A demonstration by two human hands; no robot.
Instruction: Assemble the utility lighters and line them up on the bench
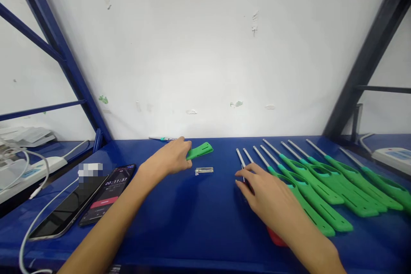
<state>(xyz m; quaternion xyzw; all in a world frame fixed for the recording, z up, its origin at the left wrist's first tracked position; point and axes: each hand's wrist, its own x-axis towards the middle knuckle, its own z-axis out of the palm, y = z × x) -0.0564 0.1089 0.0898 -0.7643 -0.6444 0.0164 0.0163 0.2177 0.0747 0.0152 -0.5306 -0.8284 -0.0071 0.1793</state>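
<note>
My left hand (175, 154) is closed around a green long-nosed lighter (201, 150), whose handle end sticks out to the right and whose metal tip shows beyond the hand to the left. Below that handle a small clear piece (204, 170) lies on the blue table (180, 231). My right hand (257, 180) is over the left end of a row of green lighters (324, 184), its thumb and fingertips closed at a thin metal rod. A red object (276, 238) is partly hidden beneath the right hand.
Two phones (111, 192) (69, 207) lie at the left, with a white cable beside them. White power strips (393, 154) sit at both sides. Slanted metal frame posts (59, 47) flank the white wall (205, 51) behind the table.
</note>
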